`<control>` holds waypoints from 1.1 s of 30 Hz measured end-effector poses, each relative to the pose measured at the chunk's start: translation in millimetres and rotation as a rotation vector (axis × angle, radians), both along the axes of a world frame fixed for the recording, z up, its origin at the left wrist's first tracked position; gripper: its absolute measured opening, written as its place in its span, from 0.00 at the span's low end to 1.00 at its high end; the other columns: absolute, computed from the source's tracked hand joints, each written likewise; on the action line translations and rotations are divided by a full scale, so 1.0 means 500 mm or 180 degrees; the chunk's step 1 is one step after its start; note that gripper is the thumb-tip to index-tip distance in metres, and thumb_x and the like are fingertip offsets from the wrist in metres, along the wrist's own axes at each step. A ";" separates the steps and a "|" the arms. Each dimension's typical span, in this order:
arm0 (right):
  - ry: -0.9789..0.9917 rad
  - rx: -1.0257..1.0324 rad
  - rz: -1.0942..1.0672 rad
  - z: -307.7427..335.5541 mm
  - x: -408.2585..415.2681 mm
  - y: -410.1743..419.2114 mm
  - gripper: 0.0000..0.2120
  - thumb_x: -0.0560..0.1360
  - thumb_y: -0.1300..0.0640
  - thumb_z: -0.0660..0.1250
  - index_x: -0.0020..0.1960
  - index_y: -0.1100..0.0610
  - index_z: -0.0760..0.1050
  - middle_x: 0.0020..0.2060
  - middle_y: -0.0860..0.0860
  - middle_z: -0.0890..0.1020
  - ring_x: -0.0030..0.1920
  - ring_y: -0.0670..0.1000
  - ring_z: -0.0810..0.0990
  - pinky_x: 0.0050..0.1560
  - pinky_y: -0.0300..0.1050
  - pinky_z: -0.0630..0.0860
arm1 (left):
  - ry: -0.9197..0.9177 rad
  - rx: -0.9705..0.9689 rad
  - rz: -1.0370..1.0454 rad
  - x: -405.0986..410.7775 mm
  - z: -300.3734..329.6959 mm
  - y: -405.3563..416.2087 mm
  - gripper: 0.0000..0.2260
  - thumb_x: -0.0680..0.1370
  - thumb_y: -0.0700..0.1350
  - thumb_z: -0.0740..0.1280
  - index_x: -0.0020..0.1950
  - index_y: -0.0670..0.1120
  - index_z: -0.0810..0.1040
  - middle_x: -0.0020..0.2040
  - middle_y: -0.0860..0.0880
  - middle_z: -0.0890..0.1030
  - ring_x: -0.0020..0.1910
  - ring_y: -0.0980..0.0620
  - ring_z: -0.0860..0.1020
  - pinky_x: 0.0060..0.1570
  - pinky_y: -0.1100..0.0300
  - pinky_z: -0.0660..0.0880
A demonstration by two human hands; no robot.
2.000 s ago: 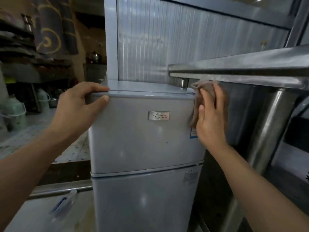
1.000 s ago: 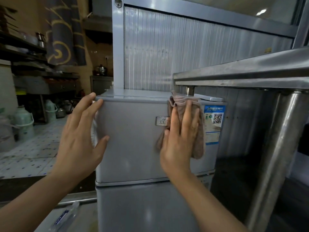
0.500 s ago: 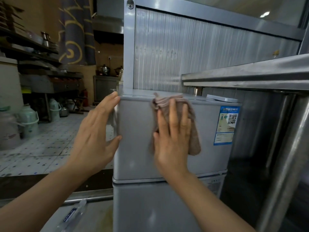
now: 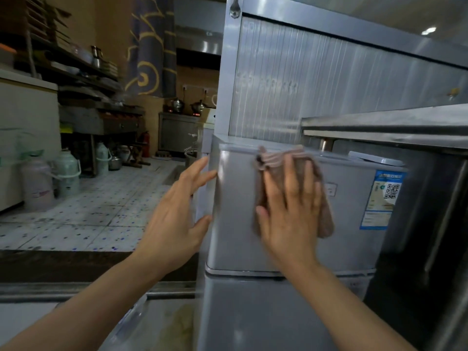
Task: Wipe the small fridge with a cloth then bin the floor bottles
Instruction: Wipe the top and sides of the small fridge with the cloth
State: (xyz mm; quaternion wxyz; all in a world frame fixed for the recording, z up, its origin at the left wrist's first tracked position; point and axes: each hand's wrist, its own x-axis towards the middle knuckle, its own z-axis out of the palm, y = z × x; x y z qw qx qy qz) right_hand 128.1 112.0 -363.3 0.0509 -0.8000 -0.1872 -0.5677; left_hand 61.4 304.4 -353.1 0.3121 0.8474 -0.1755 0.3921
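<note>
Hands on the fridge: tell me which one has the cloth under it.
The right hand does: its flat, spread fingers press the brown cloth against the fridge upper door. The left hand is bare, at the door's left edge.

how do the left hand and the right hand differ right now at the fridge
The right hand lies flat on the cloth, pressing it to the front of the fridge; the left hand is bare. The right hand is on the upper door's face, the left hand at the fridge's left edge, where contact is unclear. Both have straight, spread fingers.
</note>
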 end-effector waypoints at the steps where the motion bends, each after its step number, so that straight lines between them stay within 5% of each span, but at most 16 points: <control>1: -0.0065 -0.0215 0.0043 0.005 -0.004 0.022 0.31 0.77 0.45 0.54 0.77 0.52 0.52 0.77 0.53 0.48 0.76 0.61 0.44 0.75 0.59 0.41 | 0.0025 -0.0007 -0.0021 -0.003 -0.003 0.005 0.44 0.72 0.40 0.71 0.73 0.64 0.45 0.65 0.74 0.64 0.42 0.63 0.75 0.52 0.62 0.72; 2: -0.0134 -0.0393 0.0081 0.014 -0.008 0.040 0.31 0.76 0.45 0.55 0.77 0.52 0.53 0.77 0.53 0.49 0.76 0.61 0.45 0.75 0.58 0.42 | 0.0049 -0.0001 -0.0027 -0.005 -0.007 0.010 0.43 0.72 0.39 0.71 0.74 0.63 0.46 0.64 0.74 0.65 0.33 0.61 0.75 0.43 0.66 0.72; 4: -0.0263 -0.0738 0.0101 0.043 -0.011 0.060 0.31 0.75 0.45 0.57 0.76 0.50 0.55 0.76 0.53 0.52 0.76 0.61 0.47 0.74 0.58 0.43 | 0.0098 0.0049 -0.0003 -0.009 -0.014 0.018 0.42 0.72 0.40 0.71 0.74 0.62 0.47 0.64 0.71 0.69 0.31 0.56 0.77 0.34 0.71 0.70; 6: -0.0354 -0.1012 0.0059 0.077 -0.010 0.069 0.29 0.74 0.43 0.58 0.74 0.47 0.59 0.76 0.51 0.54 0.75 0.61 0.50 0.74 0.60 0.46 | 0.0101 0.0107 0.0119 -0.014 -0.024 0.025 0.42 0.72 0.41 0.70 0.73 0.64 0.47 0.63 0.69 0.69 0.44 0.55 0.79 0.40 0.75 0.66; 9: -0.0446 -0.1074 0.0071 0.092 -0.006 0.077 0.24 0.74 0.44 0.60 0.69 0.46 0.67 0.75 0.51 0.56 0.75 0.61 0.52 0.73 0.62 0.48 | 0.0173 -0.0048 0.0359 -0.016 -0.044 0.037 0.38 0.72 0.41 0.70 0.73 0.60 0.52 0.62 0.63 0.72 0.57 0.64 0.71 0.51 0.69 0.64; 13: -0.0525 -0.1432 0.0302 0.004 -0.004 0.077 0.19 0.76 0.47 0.60 0.66 0.47 0.70 0.75 0.49 0.60 0.75 0.60 0.52 0.74 0.61 0.46 | 0.0213 -0.0215 0.0567 -0.023 -0.070 0.052 0.33 0.72 0.40 0.69 0.72 0.55 0.58 0.62 0.57 0.73 0.59 0.60 0.71 0.54 0.63 0.66; 17: -0.0433 -0.1969 0.0172 -0.132 -0.016 0.064 0.24 0.74 0.48 0.60 0.70 0.48 0.66 0.75 0.47 0.61 0.77 0.58 0.50 0.75 0.59 0.42 | 0.0173 -0.0207 0.0546 -0.035 -0.086 0.044 0.31 0.73 0.39 0.68 0.70 0.57 0.59 0.59 0.62 0.70 0.56 0.63 0.69 0.53 0.65 0.65; 21: -0.0391 -0.2366 0.0205 -0.133 -0.019 0.029 0.28 0.74 0.48 0.60 0.73 0.45 0.63 0.75 0.44 0.60 0.76 0.55 0.53 0.74 0.58 0.43 | 0.0162 -0.0244 0.0416 -0.044 -0.077 0.031 0.29 0.73 0.40 0.67 0.71 0.55 0.60 0.59 0.62 0.69 0.58 0.62 0.70 0.53 0.64 0.66; 28: -0.0580 -0.1222 -0.0018 0.047 0.018 0.005 0.30 0.76 0.41 0.55 0.76 0.46 0.55 0.76 0.51 0.57 0.75 0.59 0.51 0.73 0.63 0.42 | 0.0149 -0.0348 0.0412 -0.024 -0.067 -0.003 0.29 0.74 0.39 0.67 0.71 0.54 0.59 0.61 0.63 0.68 0.59 0.62 0.69 0.55 0.63 0.66; 33: -0.0319 -0.0824 0.0036 -0.092 0.016 -0.038 0.31 0.76 0.43 0.56 0.77 0.48 0.53 0.76 0.53 0.55 0.76 0.61 0.48 0.73 0.63 0.45 | 0.0177 -0.0332 0.0370 -0.003 -0.089 -0.044 0.29 0.75 0.43 0.68 0.71 0.53 0.59 0.65 0.59 0.68 0.60 0.60 0.70 0.55 0.63 0.68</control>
